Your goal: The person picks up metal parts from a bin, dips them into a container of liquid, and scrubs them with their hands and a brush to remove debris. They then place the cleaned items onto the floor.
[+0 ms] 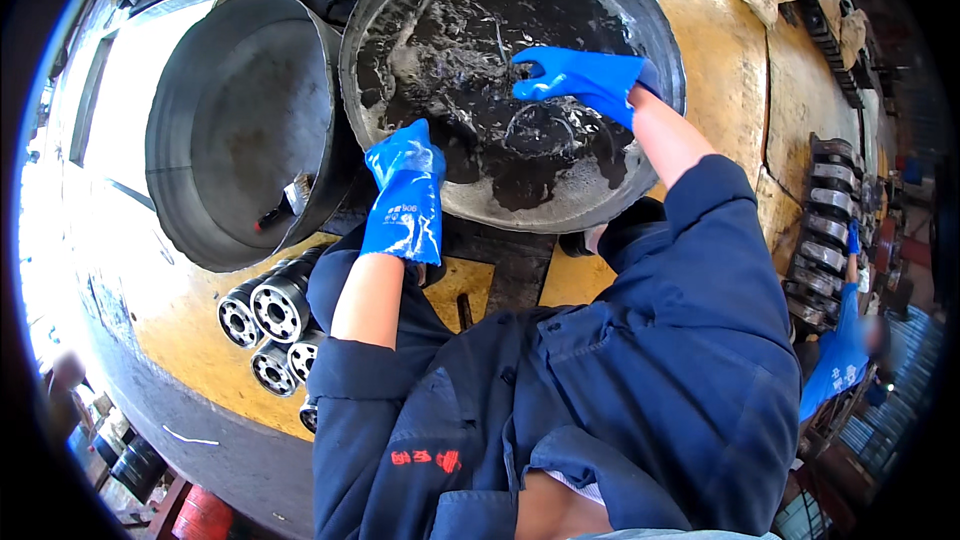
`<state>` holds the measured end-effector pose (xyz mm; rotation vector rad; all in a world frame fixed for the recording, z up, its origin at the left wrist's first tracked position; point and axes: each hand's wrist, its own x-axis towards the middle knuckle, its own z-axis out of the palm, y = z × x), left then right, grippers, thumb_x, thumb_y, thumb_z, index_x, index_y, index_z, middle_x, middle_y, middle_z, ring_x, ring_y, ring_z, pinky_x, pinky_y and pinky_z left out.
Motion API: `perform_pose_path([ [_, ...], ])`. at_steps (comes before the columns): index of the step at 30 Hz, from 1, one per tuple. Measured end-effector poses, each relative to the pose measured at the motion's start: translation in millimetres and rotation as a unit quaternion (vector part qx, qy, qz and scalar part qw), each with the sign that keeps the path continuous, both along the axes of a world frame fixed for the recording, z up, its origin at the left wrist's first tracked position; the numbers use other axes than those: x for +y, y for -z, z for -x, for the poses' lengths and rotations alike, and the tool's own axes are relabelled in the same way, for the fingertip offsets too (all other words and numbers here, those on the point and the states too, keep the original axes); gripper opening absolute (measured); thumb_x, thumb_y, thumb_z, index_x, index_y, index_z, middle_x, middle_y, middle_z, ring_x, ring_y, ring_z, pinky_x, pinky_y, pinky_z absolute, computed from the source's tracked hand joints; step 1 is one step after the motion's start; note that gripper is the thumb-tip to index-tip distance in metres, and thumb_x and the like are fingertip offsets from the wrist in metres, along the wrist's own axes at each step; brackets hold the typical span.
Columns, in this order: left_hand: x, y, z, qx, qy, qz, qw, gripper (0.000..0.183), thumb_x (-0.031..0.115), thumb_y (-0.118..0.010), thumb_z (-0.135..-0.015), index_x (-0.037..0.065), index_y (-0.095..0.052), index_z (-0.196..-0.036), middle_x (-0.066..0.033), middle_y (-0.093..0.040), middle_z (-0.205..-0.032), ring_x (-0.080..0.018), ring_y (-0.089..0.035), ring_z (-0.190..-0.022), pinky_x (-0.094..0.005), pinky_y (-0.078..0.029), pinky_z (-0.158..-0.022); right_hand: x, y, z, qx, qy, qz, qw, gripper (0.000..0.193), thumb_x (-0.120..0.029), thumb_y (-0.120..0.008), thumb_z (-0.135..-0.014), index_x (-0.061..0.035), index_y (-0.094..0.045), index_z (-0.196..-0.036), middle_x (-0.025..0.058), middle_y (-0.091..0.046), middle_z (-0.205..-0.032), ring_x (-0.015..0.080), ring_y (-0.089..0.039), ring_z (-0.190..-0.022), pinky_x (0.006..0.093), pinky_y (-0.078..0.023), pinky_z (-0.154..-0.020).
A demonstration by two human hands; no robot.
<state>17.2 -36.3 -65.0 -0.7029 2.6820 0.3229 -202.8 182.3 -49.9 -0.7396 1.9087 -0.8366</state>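
A wide round metal tub (668, 35) holds dark, rippling water with pale foam along its edge. My left hand (405, 155), in a wet blue rubber glove, is closed over the tub's near left rim; what its fingers hold, if anything, is hidden. Over the water on the right side, my right hand (565, 75) wears a matching glove. Its thumb and fingers are apart and curved, with nothing seen between them. Below that hand, a faint round shape (540, 130) shows in the splashing water; I cannot make out what it is.
To the left, a second metal tub (240, 100) has a brush (296, 194) inside. Several metal cylinders with holed ends (279, 307) lie near my left knee. Ridged metal parts (825, 230) line the right side, where another person (838, 360) in blue works.
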Motion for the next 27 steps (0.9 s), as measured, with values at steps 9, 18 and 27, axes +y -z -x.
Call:
perform_pose_path([
  [9, 0.0, 11.3, -2.3, 0.021, -0.002, 0.002, 1.0, 0.044, 0.031, -0.063, -0.091, 0.014, -0.065, -0.132, -0.0128, -0.072, -0.124, -0.0305, -0.068, -0.116, -0.0482, -0.051, -0.101, 89.8, 43.9, -41.6, 0.169, 0.074, -0.135, 0.973, 0.104, -0.047, -0.086, -0.075, -0.0006, -0.036, -0.154, 0.0305, -0.052, -0.147, 0.0449, -0.054, -0.133, 0.0478, -0.042, -0.113],
  [18, 10.2, 2.4, 4.7, 0.028, 0.016, -0.009, 0.999, 0.036, 0.029, -0.063, -0.09, 0.014, -0.068, -0.122, -0.0135, -0.073, -0.118, -0.0321, -0.069, -0.112, -0.0488, -0.053, -0.096, 7.8, 148.8, -44.0, 0.286, -0.02, -0.105, 0.952, 0.033, -0.021, -0.065, -0.087, -0.0004, -0.07, -0.112, 0.0243, -0.071, -0.109, 0.0424, -0.069, -0.102, 0.0467, -0.054, -0.09],
  [27, 2.9, -3.1, 0.6, 0.01, 0.002, -0.018, 1.0, 0.041, 0.031, -0.064, -0.09, 0.014, -0.066, -0.128, -0.0128, -0.073, -0.12, -0.0309, -0.069, -0.114, -0.0485, -0.051, -0.098, -15.2, 117.5, 1.1, 0.247, 0.094, -0.036, 0.964, 0.039, -0.015, -0.06, -0.091, -0.0072, -0.067, -0.128, 0.0231, -0.067, -0.125, 0.0359, -0.064, -0.117, 0.0411, -0.05, -0.101],
])
